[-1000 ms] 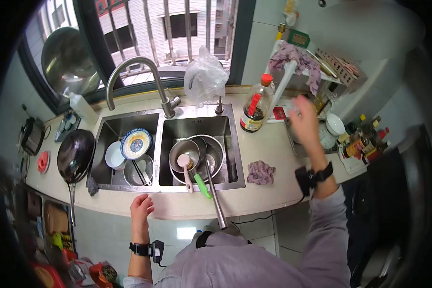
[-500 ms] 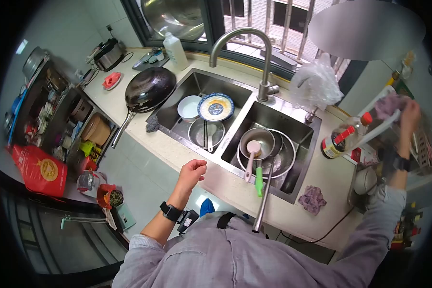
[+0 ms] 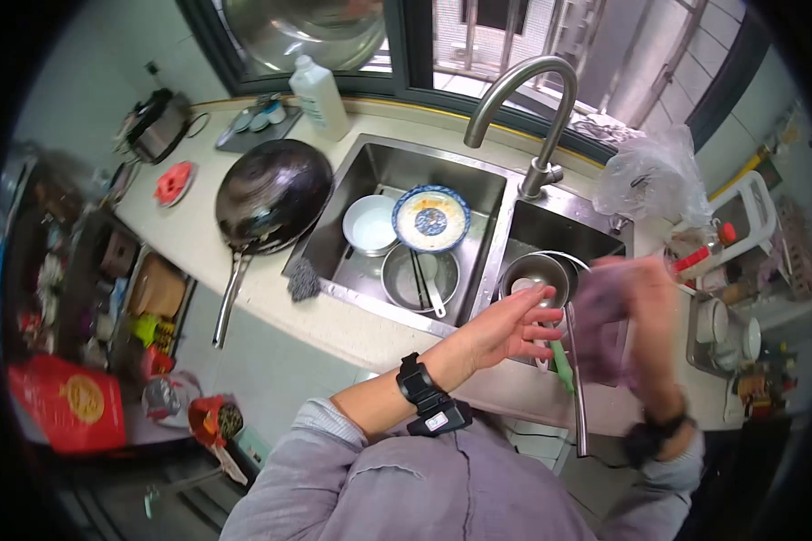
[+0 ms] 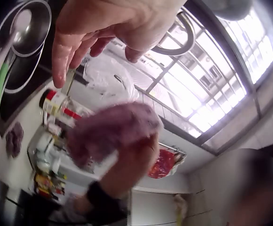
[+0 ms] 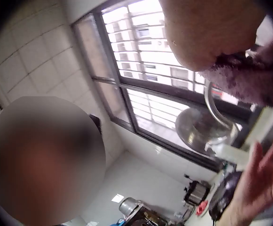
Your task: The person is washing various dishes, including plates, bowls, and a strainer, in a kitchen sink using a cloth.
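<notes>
A purple cloth (image 3: 600, 320) hangs from my right hand (image 3: 656, 302), whose fingers grip it; both blur over the right basin's side. In the left wrist view the cloth (image 4: 110, 134) bunches at that hand's fingertips. My left hand (image 3: 505, 332) has its fingers spread, palm turned up, at the front rim of the sink, holding nothing. Beneath and behind it, the right basin holds a steel pan (image 3: 539, 270) and a green handle (image 3: 561, 365). A second purple cloth (image 4: 15, 140) lies on the counter in the left wrist view; in the head view it is hidden.
The left basin (image 3: 478, 185) holds a blue-rimmed plate (image 3: 431, 219), a white bowl (image 3: 370, 224) and a metal bowl with chopsticks. An upturned wok (image 3: 275, 194) and a scouring pad (image 3: 304, 281) lie left of it. A long pan handle (image 3: 580, 406) juts past the counter edge.
My right hand reached to the rack at the right, took the purple cloth hanging there and brought it back to the sink. My left hand moved right, opening its fingers. The head view turned left.
</notes>
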